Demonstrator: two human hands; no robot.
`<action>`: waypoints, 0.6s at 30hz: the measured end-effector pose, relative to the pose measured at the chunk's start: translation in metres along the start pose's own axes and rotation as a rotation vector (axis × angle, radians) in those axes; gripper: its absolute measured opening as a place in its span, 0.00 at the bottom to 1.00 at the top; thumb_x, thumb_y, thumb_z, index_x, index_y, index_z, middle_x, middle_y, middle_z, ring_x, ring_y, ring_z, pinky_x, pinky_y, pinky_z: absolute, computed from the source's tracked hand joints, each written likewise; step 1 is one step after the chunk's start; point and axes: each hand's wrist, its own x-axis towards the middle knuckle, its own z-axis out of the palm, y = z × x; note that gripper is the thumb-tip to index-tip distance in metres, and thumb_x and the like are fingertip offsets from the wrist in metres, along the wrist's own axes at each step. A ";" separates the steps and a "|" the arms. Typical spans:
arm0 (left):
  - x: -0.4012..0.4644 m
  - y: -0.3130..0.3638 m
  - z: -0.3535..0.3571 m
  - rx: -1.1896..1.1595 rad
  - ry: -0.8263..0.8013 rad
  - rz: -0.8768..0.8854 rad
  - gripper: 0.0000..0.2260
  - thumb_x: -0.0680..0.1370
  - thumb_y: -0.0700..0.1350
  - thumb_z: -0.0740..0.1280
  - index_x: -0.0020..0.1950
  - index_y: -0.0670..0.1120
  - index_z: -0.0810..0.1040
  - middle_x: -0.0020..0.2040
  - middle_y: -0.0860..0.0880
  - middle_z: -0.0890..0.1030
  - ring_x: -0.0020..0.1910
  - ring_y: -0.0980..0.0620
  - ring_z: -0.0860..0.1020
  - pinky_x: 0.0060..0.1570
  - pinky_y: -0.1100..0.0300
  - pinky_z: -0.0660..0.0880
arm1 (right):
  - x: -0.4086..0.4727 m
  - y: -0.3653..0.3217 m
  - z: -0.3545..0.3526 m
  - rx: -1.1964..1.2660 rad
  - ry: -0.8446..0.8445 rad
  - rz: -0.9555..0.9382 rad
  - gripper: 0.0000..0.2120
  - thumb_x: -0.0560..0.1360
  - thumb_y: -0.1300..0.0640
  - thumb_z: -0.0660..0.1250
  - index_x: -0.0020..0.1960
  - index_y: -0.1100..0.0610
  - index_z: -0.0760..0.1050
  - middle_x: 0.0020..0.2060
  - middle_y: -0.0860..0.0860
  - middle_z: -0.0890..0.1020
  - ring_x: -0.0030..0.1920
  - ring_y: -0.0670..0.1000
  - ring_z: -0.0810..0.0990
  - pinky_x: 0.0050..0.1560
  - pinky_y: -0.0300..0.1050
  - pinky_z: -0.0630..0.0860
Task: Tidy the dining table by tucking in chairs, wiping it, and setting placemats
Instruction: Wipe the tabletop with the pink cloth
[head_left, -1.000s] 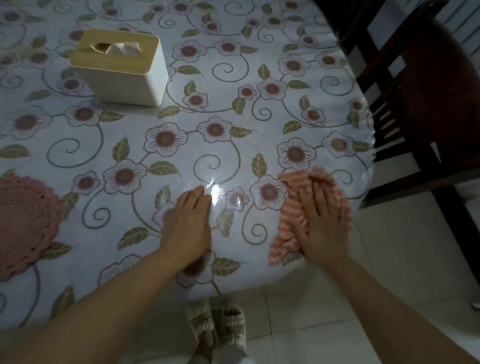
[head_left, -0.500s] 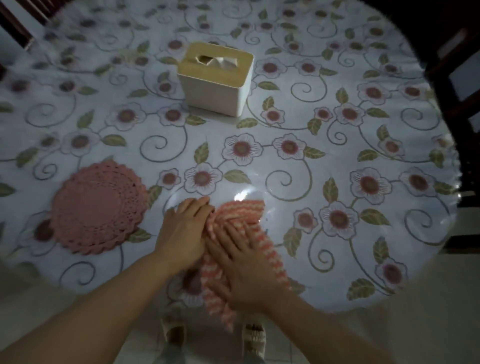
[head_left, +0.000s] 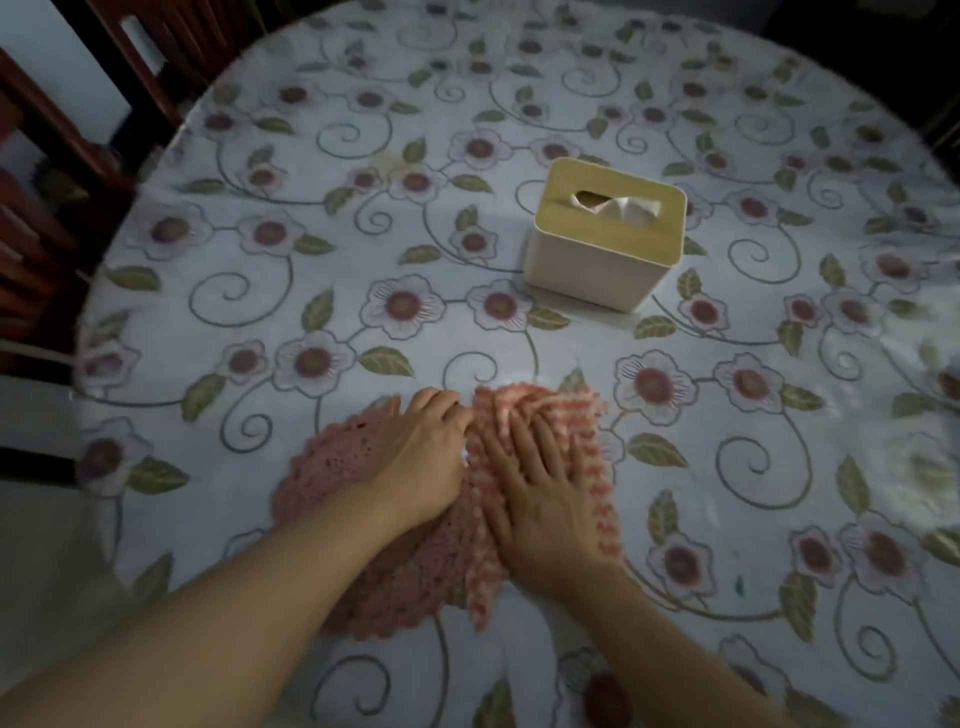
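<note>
A round table carries a floral plastic cloth. My right hand lies flat, fingers spread, pressing an orange-and-white striped cleaning cloth onto the table near the front edge. The cloth's left side overlaps a round pink crocheted placemat. My left hand rests palm down on that placemat, its fingertips touching the cloth's edge. Both forearms come in from the bottom of the view.
A white tissue box with a wooden lid stands beyond my hands, right of centre. Dark wooden chairs stand at the table's far left edge. Pale floor tiles show at the left.
Both hands have slid left across the table with the striped cloth. The cloth now overlaps the pink placemat, and my left hand has come to lie on the placemat.
</note>
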 end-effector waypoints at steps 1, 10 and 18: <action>0.002 -0.011 -0.004 -0.017 0.000 0.000 0.18 0.77 0.45 0.60 0.67 0.49 0.67 0.71 0.52 0.65 0.71 0.51 0.58 0.69 0.49 0.55 | 0.001 0.001 -0.001 -0.009 -0.007 0.006 0.28 0.78 0.41 0.45 0.77 0.46 0.50 0.77 0.50 0.52 0.77 0.54 0.47 0.73 0.58 0.43; 0.016 -0.082 -0.021 -0.060 0.127 -0.058 0.15 0.73 0.41 0.67 0.59 0.45 0.74 0.64 0.48 0.74 0.64 0.47 0.70 0.63 0.53 0.66 | 0.094 0.012 -0.012 -0.029 -0.005 0.169 0.33 0.74 0.32 0.36 0.76 0.42 0.44 0.77 0.48 0.47 0.76 0.53 0.41 0.73 0.57 0.36; -0.007 -0.146 -0.033 -0.064 0.155 -0.250 0.20 0.67 0.35 0.70 0.58 0.42 0.77 0.66 0.44 0.74 0.61 0.40 0.74 0.53 0.49 0.75 | 0.155 -0.062 -0.001 0.042 -0.045 -0.265 0.27 0.77 0.39 0.44 0.75 0.43 0.52 0.76 0.46 0.51 0.76 0.50 0.43 0.73 0.54 0.37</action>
